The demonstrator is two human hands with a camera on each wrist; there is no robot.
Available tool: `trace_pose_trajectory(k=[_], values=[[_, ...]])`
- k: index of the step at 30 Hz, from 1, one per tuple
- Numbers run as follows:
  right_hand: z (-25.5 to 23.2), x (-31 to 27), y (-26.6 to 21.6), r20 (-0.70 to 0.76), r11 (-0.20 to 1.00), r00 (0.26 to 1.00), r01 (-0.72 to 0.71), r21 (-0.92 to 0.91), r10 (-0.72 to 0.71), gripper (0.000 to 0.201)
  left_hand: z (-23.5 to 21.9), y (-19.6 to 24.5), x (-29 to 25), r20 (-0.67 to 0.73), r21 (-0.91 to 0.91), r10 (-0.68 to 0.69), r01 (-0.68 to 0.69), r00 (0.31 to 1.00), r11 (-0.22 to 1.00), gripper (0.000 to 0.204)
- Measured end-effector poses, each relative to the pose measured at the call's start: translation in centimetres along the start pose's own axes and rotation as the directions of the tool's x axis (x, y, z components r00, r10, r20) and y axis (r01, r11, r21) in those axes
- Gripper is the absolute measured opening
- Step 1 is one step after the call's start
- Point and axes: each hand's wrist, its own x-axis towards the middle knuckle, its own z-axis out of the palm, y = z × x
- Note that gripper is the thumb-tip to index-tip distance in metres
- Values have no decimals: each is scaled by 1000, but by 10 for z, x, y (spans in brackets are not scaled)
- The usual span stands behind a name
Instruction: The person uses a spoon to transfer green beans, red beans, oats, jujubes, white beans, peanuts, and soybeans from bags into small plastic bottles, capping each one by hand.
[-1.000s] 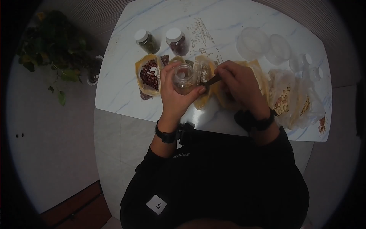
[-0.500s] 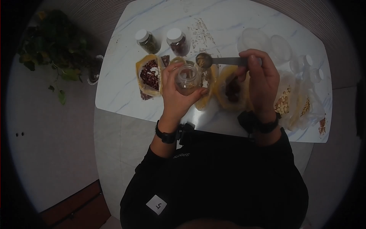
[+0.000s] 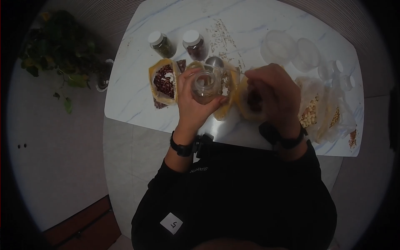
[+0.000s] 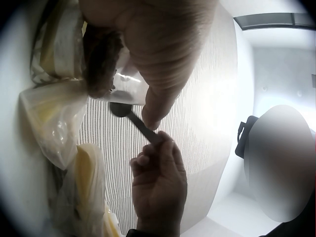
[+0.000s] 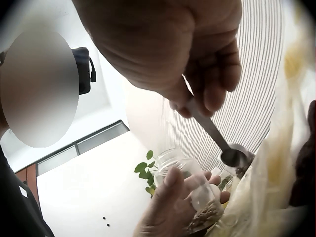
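My left hand [image 3: 196,104] grips an open clear jar [image 3: 205,88], its mouth facing up in the head view. Pale seeds [image 5: 206,216] lie in the jar's lower part. With thumb and fingers, my right hand [image 3: 277,98] pinches the handle of a metal spoon [image 5: 212,132]. The spoon's round bowl [image 3: 214,62] is just beyond the jar's mouth in the head view, over the open bags; its contents are unclear. In the left wrist view the bowl [image 4: 120,109] shows beside the jar [image 4: 131,89], and my right hand [image 4: 160,185] is below.
A bag of dark red beans [image 3: 163,82] lies left of the jar, two white-lidded filled jars [image 3: 163,46] [image 3: 195,46] behind. Bags of nuts [image 3: 309,112] and clear containers [image 3: 277,46] are at the right. Crumbs [image 3: 221,35] dot the table; a plant [image 3: 58,50] stands left.
My right hand moved the spoon from the jar's right side, lifting it away to the right, then shifted slightly left with the bowl beyond the jar. My left hand kept its grip, moving slightly right.
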Motion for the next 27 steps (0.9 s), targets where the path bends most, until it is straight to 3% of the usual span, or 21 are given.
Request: trace_pose_trajectory(k=[2,4,5,7,14,20,27], values=[[0,-1,4,6,996,996,-83,-38,84,21,1,1,-1,-23,-68,-25,23,999,997,75],[2,-5,14,169,977,969,-155,-148,180,19,2,-2,-2,-33,-94,-29,25,999,995,74],[4,-6,16,169,976,969,-156,-149,180,19,2,-3,-2,-45,-118,-34,28,998,993,74],[5,-8,19,274,965,958,-9,-262,83,17,2,-3,-1,-49,-125,-33,27,998,992,73],[7,-11,21,350,955,932,9,-296,99,13,3,-5,-2,-57,-167,-34,24,998,986,72],[13,-13,16,351,971,913,-149,-187,208,12,3,-4,-1,-50,-166,-38,29,998,986,73],[17,-14,20,354,870,800,-484,-97,485,19,3,-2,-1,-44,-181,-38,30,998,983,73]])
